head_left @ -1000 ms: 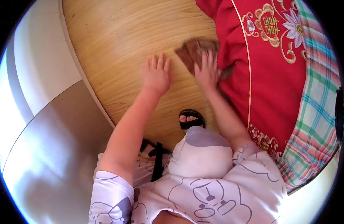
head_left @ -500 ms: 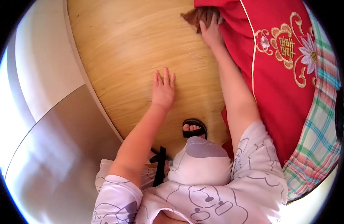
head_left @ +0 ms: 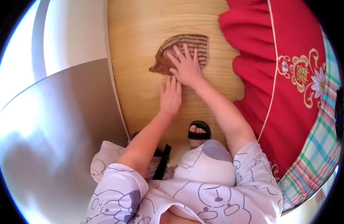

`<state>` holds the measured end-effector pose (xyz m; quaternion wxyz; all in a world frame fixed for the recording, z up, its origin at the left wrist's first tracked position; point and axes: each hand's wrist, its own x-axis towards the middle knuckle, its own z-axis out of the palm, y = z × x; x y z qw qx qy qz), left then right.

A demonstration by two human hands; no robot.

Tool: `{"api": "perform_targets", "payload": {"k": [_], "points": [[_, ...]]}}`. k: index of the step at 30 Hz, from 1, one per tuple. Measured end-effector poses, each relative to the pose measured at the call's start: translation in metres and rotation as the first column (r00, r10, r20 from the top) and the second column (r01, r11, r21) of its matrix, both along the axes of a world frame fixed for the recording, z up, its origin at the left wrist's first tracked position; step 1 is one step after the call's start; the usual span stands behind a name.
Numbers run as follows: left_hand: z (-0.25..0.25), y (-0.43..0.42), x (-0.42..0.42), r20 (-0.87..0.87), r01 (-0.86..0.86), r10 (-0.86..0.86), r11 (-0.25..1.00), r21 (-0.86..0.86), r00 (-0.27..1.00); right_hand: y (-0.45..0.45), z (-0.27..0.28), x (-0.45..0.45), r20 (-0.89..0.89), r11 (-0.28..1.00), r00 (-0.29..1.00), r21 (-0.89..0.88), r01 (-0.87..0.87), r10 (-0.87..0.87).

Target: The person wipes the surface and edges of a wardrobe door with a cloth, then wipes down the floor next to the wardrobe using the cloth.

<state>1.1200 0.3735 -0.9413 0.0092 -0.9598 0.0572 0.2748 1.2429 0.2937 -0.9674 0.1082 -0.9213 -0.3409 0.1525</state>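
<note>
A brown striped cloth (head_left: pixel 196 40) lies spread on the wooden floor (head_left: pixel 142 22), its left corner plain brown and drawn to a point. My right hand (head_left: pixel 188 69) rests flat on the cloth with its fingers spread. Just below the cloth, my left hand (head_left: pixel 171 96) lies on the floor, fingers stretched out and nothing held. The fingertips of my left hand are close to the right hand's thumb and the cloth's lower edge; whether they touch the cloth I cannot tell.
On the right hangs a red embroidered bedspread (head_left: pixel 259 56) with a ruffled edge, beside a plaid cloth (head_left: pixel 310 156). A shiny grey panel (head_left: pixel 75 112) stands along the left. My foot in a black sandal (head_left: pixel 199 130) is on the floor below my hands.
My right hand has swept the cloth from the bedspread's edge leftward and nearer to me, and the cloth now lies more spread out. My left hand is now close beside the right.
</note>
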Motion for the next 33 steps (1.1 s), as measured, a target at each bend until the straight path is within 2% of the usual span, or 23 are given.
{"api": "perform_targets", "payload": {"k": [2, 3, 5, 6, 8, 9, 11, 12, 14, 15, 16, 18, 19, 20, 21, 22, 23, 26, 27, 29, 30, 31, 33], "points": [[0.023, 0.006, -0.009, -0.152, -0.445, 0.441, 0.896, 0.007, 0.885, 0.016, 0.001, 0.001, 0.0, 1.0, 1.0, 0.011, -0.023, 0.023], [0.025, 0.011, -0.007, -0.152, -0.465, 0.463, 0.885, 0.023, 0.873, 0.025, 0.002, 0.002, 0.003, 1.0, 1.0, 0.014, -0.026, 0.026], [0.025, 0.021, -0.004, -0.078, -0.539, 0.561, 0.819, 0.197, 0.824, 0.052, -0.009, 0.028, 0.119, 0.998, 0.993, 0.055, -0.023, 0.016], [0.017, 0.024, -0.004, -0.079, -0.549, 0.574, 0.809, 0.21, 0.815, 0.067, -0.017, 0.05, 0.186, 0.996, 0.983, 0.084, -0.015, -0.001], [-0.002, 0.037, -0.006, -0.18, -0.455, 0.494, 0.863, 0.219, 0.851, 0.114, -0.032, 0.109, 0.302, 0.995, 0.951, 0.092, 0.044, -0.069], [-0.002, 0.039, -0.008, -0.182, -0.464, 0.506, 0.855, 0.23, 0.843, 0.125, -0.022, 0.12, 0.329, 0.978, 0.937, 0.201, 0.056, -0.121], [-0.004, 0.04, -0.008, -0.168, -0.435, 0.464, 0.881, 0.185, 0.87, 0.141, 0.0, 0.131, 0.274, 0.993, 0.956, 0.075, 0.087, -0.105], [-0.006, 0.041, -0.009, -0.165, -0.446, 0.475, 0.876, 0.187, 0.864, 0.147, -0.004, 0.128, 0.276, 0.994, 0.957, 0.078, 0.075, -0.094], [-0.01, 0.039, -0.01, -0.131, -0.364, 0.414, 0.885, 0.291, 0.901, 0.154, -0.021, 0.114, 0.215, 0.993, 0.976, 0.101, -0.058, 0.036], [-0.009, 0.039, -0.008, -0.13, -0.369, 0.419, 0.883, 0.29, 0.899, 0.156, -0.028, 0.091, 0.159, 0.948, 0.977, 0.265, -0.179, 0.14], [-0.007, 0.04, -0.007, -0.184, -0.361, 0.421, 0.887, 0.287, 0.888, 0.156, -0.023, 0.061, 0.055, 0.903, 0.965, 0.342, -0.261, 0.258], [-0.008, 0.042, -0.013, -0.24, -0.358, 0.43, 0.887, 0.29, 0.87, 0.161, -0.023, -0.018, 0.07, 0.837, 0.895, 0.327, -0.438, 0.441], [-0.013, 0.044, -0.02, -0.189, -0.449, 0.461, 0.887, 0.106, 0.867, 0.161, -0.015, -0.031, 0.071, 0.83, 0.891, 0.336, -0.444, 0.448], [-0.01, 0.047, -0.022, -0.144, -0.515, 0.501, 0.853, -0.08, 0.853, 0.163, -0.009, -0.043, 0.035, 0.763, 0.799, 0.273, -0.586, 0.601], [-0.008, 0.048, -0.024, -0.151, -0.527, 0.513, 0.848, -0.063, 0.845, 0.166, -0.004, -0.053, -0.015, 0.666, 0.68, 0.217, -0.714, 0.733], [-0.008, 0.048, -0.02, -0.229, -0.456, 0.449, 0.89, 0.022, 0.864, 0.172, -0.016, -0.051, 0.1, 0.691, 0.74, 0.295, -0.66, 0.665], [-0.009, 0.047, -0.015, -0.303, -0.372, 0.382, 0.924, 0.093, 0.873, 0.179, -0.016, -0.045, 0.102, 0.687, 0.738, 0.3, -0.662, 0.667], [-0.009, 0.045, -0.015, -0.147, -0.326, 0.36, 0.92, 0.216, 0.921, 0.19, -0.018, -0.029, 0.075, 0.706, 0.744, 0.265, -0.657, 0.664], [-0.006, 0.044, -0.014, -0.15, -0.326, 0.361, 0.92, 0.216, 0.92, 0.191, -0.018, -0.027, 0.073, 0.705, 0.743, 0.266, -0.657, 0.665], [-0.006, 0.046, -0.004, -0.269, -0.296, 0.337, 0.938, 0.181, 0.902, 0.194, -0.019, -0.017, 0.122, 0.801, 0.805, 0.093, -0.591, 0.58], [-0.008, 0.045, -0.003, -0.273, -0.296, 0.337, 0.938, 0.181, 0.901, 0.194, -0.025, -0.003, 0.222, 0.845, 0.829, 0.04, -0.533, 0.512], [-0.01, 0.042, -0.003, -0.238, -0.33, 0.363, 0.929, 0.17, 0.901, 0.194, -0.013, 0.017, 0.094, 0.903, 0.901, 0.046, -0.428, 0.423], [-0.008, 0.041, 0.004, -0.193, -0.348, 0.374, 0.925, 0.154, 0.907, 0.19, -0.016, 0.049, 0.185, 0.988, 0.978, 0.097, -0.119, 0.1]]}}
